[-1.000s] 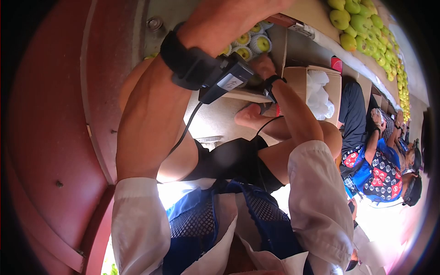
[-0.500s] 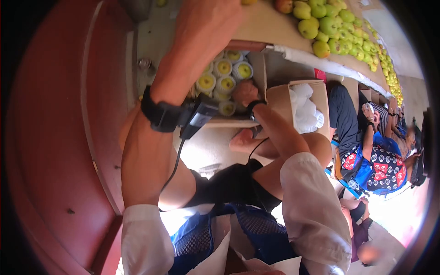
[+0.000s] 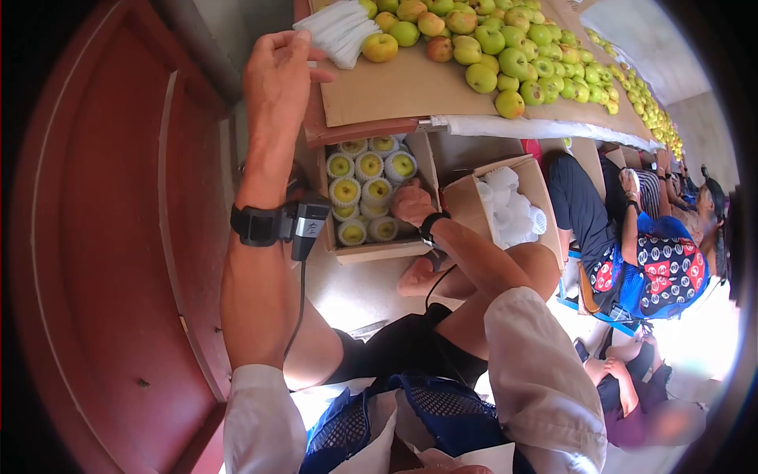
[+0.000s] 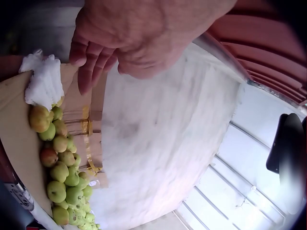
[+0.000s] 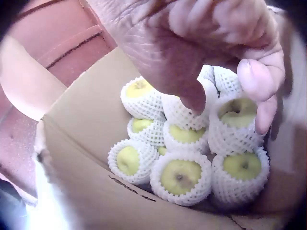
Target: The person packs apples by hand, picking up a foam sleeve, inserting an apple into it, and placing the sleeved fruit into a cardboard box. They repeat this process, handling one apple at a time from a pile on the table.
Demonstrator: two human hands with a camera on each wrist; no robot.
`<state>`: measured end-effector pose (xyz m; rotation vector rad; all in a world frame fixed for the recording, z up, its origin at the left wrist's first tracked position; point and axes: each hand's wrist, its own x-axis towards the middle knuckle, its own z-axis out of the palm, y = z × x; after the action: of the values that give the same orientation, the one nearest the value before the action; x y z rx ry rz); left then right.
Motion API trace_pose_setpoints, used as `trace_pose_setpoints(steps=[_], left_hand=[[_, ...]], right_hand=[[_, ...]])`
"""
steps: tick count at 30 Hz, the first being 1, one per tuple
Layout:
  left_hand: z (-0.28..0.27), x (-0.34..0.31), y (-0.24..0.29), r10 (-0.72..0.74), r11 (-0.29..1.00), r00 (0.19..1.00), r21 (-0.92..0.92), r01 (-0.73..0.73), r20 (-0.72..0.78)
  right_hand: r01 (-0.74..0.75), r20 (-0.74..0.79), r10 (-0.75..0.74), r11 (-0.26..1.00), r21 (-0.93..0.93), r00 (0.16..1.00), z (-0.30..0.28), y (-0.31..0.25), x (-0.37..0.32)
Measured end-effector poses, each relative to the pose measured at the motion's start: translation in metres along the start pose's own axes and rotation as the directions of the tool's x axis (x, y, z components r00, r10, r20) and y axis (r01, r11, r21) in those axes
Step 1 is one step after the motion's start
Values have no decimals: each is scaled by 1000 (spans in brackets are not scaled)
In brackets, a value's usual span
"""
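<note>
My left hand (image 3: 278, 79) is raised at the near edge of the cardboard-covered table, fingers extended right beside a bundle of white foam net sleeves (image 3: 339, 33). In the left wrist view that hand has nothing in it; the bundle (image 4: 44, 80) lies beyond the fingertips. My right hand (image 3: 412, 203) is down in a cardboard box (image 3: 384, 252) of apples in foam nets (image 3: 376, 192). The right wrist view shows its thumb and loosely bent fingers apart over the netted apples, fingertips right at one netted apple (image 5: 237, 117). More netted apples show through the gap between them.
Loose green and reddish apples (image 3: 513, 59) are piled along the table (image 3: 379, 91). Beside the apple box stands a second carton (image 3: 546, 170) with white foam nets (image 3: 509, 201). A red door (image 3: 118, 237) is close on the left. Other people sit on the right.
My left hand has come back from farther over the table to the foam net bundle. The right hand stays among the netted apples. The head view has shifted, showing more of the table.
</note>
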<state>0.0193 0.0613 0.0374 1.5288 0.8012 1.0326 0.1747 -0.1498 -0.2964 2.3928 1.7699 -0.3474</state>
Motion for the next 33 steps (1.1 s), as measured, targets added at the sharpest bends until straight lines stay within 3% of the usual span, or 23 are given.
trace_pose_setpoints(steps=[3, 6, 7, 13, 19, 21, 23, 25, 26, 28, 30, 33], left_hand=[[-1, 3, -3, -8, 1000, 999, -29, 7, -47], [-2, 5, -3, -17, 997, 997, -75, 12, -71], [-2, 4, -3, -22, 995, 997, -99, 15, -74], [-2, 1, -6, 3, 992, 1000, -122, -6, -26], [8, -1, 0, -71, 995, 996, -79, 67, -45], [9, -1, -1, -69, 995, 997, -78, 67, -31], [9, -2, -3, -55, 994, 998, -93, 54, -6], [11, -4, -3, -66, 994, 998, -83, 65, -2], [12, -4, -4, -68, 994, 998, -82, 68, 5], [14, -3, -5, -70, 994, 997, -83, 72, 22], [16, -1, -6, -63, 994, 998, -87, 66, 32], [20, -2, -3, -71, 993, 997, -93, 72, 16]], right_hand=[[116, -56, -120, 991, -73, 991, -16, -1, -9], [71, -81, -60, 988, 140, 995, -55, -11, -20], [26, -73, -7, 966, 258, 997, -75, -16, -27], [17, 93, -45, 960, 280, 995, -170, -44, -48], [16, -83, 13, 942, 334, 996, -269, -49, -75], [43, -252, 73, 904, 426, 965, -289, -26, -80], [98, -300, 141, 746, 659, 943, -319, 7, -96], [398, -534, 88, 568, 721, 841, -334, 59, -117], [433, -601, 40, 655, 619, 798, -340, 84, -142], [365, -580, 173, 628, 688, 796, -362, 94, -170], [185, -316, 473, 303, 935, 823, -389, 75, -195], [155, -317, 543, 324, 933, 778, -377, 92, -206]])
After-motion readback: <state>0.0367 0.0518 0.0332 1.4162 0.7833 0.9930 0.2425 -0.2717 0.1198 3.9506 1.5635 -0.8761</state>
